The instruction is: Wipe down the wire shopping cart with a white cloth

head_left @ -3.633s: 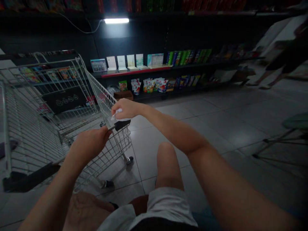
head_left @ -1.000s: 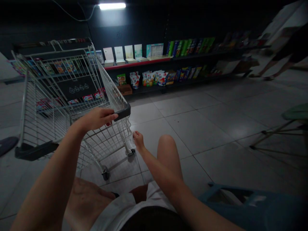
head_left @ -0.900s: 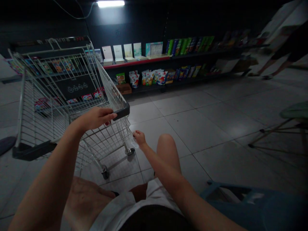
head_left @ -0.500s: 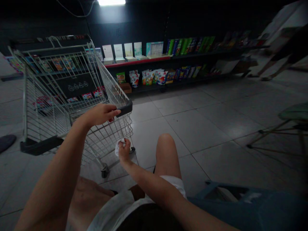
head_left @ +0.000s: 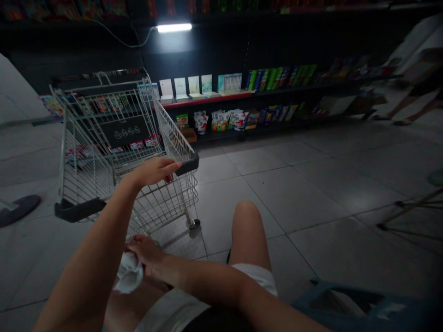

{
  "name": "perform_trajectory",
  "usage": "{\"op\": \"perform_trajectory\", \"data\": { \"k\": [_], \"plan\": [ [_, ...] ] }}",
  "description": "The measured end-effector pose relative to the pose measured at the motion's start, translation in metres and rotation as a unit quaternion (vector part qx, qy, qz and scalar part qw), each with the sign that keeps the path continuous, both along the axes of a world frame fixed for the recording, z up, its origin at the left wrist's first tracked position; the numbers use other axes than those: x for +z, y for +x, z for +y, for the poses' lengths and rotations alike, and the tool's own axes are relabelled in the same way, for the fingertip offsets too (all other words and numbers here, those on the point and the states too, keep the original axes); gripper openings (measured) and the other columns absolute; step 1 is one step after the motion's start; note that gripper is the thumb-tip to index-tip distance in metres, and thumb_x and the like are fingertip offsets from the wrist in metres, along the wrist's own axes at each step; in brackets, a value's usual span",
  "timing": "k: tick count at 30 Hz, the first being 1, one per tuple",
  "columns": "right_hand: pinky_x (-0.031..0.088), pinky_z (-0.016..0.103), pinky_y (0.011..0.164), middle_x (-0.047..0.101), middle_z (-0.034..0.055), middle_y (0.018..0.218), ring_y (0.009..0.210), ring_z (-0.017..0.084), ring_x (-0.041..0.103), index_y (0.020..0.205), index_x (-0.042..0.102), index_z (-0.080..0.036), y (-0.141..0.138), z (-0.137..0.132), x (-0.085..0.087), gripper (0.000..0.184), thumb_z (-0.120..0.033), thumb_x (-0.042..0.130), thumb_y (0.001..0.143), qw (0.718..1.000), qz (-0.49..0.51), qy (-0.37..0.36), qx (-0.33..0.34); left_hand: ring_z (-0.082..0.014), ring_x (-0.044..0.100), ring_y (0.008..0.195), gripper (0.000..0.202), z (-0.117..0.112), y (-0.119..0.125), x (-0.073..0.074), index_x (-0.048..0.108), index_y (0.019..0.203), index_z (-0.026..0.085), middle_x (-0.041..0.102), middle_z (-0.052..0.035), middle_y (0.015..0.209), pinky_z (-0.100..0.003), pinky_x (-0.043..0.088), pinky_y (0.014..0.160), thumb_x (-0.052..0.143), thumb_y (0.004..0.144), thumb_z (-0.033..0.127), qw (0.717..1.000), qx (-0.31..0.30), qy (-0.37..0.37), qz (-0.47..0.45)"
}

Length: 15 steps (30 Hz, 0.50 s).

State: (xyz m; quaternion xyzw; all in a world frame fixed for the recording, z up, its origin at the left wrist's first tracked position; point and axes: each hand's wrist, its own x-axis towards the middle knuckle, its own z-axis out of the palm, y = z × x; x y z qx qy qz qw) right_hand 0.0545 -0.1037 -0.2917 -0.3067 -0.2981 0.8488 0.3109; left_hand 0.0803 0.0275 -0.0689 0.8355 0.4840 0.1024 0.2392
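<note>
I sit low in front of a wire shopping cart on a tiled floor. My left hand rests on the cart's handle bar, fingers laid over it beside the black end cap. My right hand is low and close to my body, below my left forearm, shut on a crumpled white cloth. It sits near the cart's lower frame and rear wheel. My bare knee rises to the right of the cart.
Dark shelves with books and packets line the back wall under a strip light. A person's legs are at the far right. A chair frame stands at right, a blue item at bottom right, a dark slipper at left.
My right hand with the white cloth has dropped from the cart's right side by the wheel and pulled back left, under my left forearm. My left hand stays on the handle.
</note>
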Motion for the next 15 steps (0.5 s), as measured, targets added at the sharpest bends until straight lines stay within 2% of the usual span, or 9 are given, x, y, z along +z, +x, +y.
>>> {"op": "perform_trajectory", "data": {
  "k": [2, 4, 5, 7, 8, 9, 10, 12, 15],
  "plan": [
    [0.042, 0.026, 0.056, 0.055, -0.0034, 0.069, 0.057, 0.012, 0.051, 0.082, 0.054, -0.023, 0.051, 0.003, 0.035, 0.034, -0.037, 0.070, 0.055, 0.997, -0.001, 0.045, -0.066, -0.0189, 0.065, 0.070, 0.046, -0.001, 0.000, 0.001, 0.056, 0.077, 0.019, 0.068, -0.0046, 0.071, -0.031, 0.050, 0.072, 0.031, 0.091, 0.055, 1.000, 0.001, 0.017, 0.002],
    [0.040, 0.024, 0.056, 0.051, -0.0041, 0.067, 0.059, 0.010, 0.047, 0.078, 0.055, -0.022, 0.109, 0.018, 0.074, 0.023, -0.032, 0.065, 0.060, 0.955, -0.044, 0.214, -0.199, -0.0190, 0.064, 0.069, 0.040, -0.001, 0.002, 0.001, 0.055, 0.074, 0.019, 0.068, -0.0050, 0.069, -0.031, 0.049, 0.070, 0.031, 0.089, 0.047, 0.999, -0.005, 0.043, 0.023],
    [0.040, 0.025, 0.058, 0.052, -0.0037, 0.070, 0.062, 0.011, 0.048, 0.079, 0.055, -0.022, 0.138, 0.030, 0.092, 0.020, -0.030, 0.063, 0.062, 0.904, -0.061, 0.315, -0.283, -0.0189, 0.063, 0.068, 0.037, -0.001, 0.003, 0.001, 0.055, 0.073, 0.019, 0.067, -0.0052, 0.069, -0.031, 0.049, 0.069, 0.032, 0.087, 0.043, 0.998, -0.008, 0.053, 0.035],
    [0.045, 0.028, 0.069, 0.056, -0.0006, 0.080, 0.074, 0.013, 0.052, 0.082, 0.056, -0.022, 0.188, 0.062, 0.128, 0.017, -0.032, 0.060, 0.068, 0.738, -0.106, 0.484, -0.458, -0.0184, 0.063, 0.067, 0.034, -0.001, 0.006, 0.001, 0.055, 0.073, 0.019, 0.068, -0.0053, 0.070, -0.030, 0.048, 0.067, 0.032, 0.085, 0.039, 0.997, -0.007, 0.061, 0.049],
    [0.046, 0.031, 0.077, 0.058, 0.0014, 0.087, 0.084, 0.015, 0.055, 0.084, 0.056, -0.022, 0.207, 0.081, 0.143, 0.016, -0.033, 0.058, 0.072, 0.662, -0.138, 0.539, -0.502, -0.0179, 0.063, 0.067, 0.033, -0.001, 0.007, 0.001, 0.055, 0.073, 0.019, 0.068, -0.0052, 0.070, -0.030, 0.048, 0.066, 0.031, 0.085, 0.038, 0.997, -0.010, 0.061, 0.052],
    [0.046, 0.033, 0.083, 0.059, 0.0030, 0.090, 0.090, 0.016, 0.055, 0.085, 0.057, -0.021, 0.221, 0.100, 0.158, 0.014, -0.032, 0.056, 0.075, 0.606, -0.178, 0.593, -0.499, -0.0173, 0.063, 0.066, 0.033, -0.001, 0.009, 0.001, 0.055, 0.073, 0.018, 0.068, -0.0049, 0.070, -0.029, 0.048, 0.066, 0.031, 0.085, 0.037, 0.996, -0.017, 0.061, 0.057],
    [0.045, 0.033, 0.085, 0.061, 0.0035, 0.091, 0.092, 0.017, 0.056, 0.085, 0.058, -0.021, 0.230, 0.118, 0.171, 0.013, -0.030, 0.055, 0.076, 0.576, -0.229, 0.655, -0.434, -0.0168, 0.063, 0.066, 0.032, -0.002, 0.010, 0.002, 0.056, 0.073, 0.018, 0.068, -0.0046, 0.070, -0.028, 0.047, 0.065, 0.032, 0.084, 0.037, 0.995, -0.029, 0.069, 0.066],
    [0.044, 0.032, 0.085, 0.064, 0.0035, 0.090, 0.091, 0.017, 0.057, 0.087, 0.063, -0.019, 0.237, 0.150, 0.195, 0.015, -0.026, 0.054, 0.078, 0.541, -0.345, 0.732, -0.228, -0.0161, 0.061, 0.064, 0.030, -0.004, 0.013, 0.003, 0.059, 0.077, 0.017, 0.067, -0.0041, 0.070, -0.027, 0.045, 0.063, 0.038, 0.081, 0.038, 0.989, -0.056, 0.105, 0.089],
    [0.042, 0.029, 0.077, 0.068, 0.0029, 0.089, 0.082, 0.015, 0.059, 0.093, 0.069, -0.017, 0.224, 0.184, 0.227, 0.021, -0.023, 0.055, 0.079, 0.493, -0.487, 0.718, 0.069, -0.0150, 0.058, 0.061, 0.034, -0.005, 0.017, 0.004, 0.063, 0.087, 0.015, 0.065, -0.0035, 0.069, -0.026, 0.041, 0.059, 0.047, 0.081, 0.044, 0.978, -0.076, 0.155, 0.118]
  ]
}}
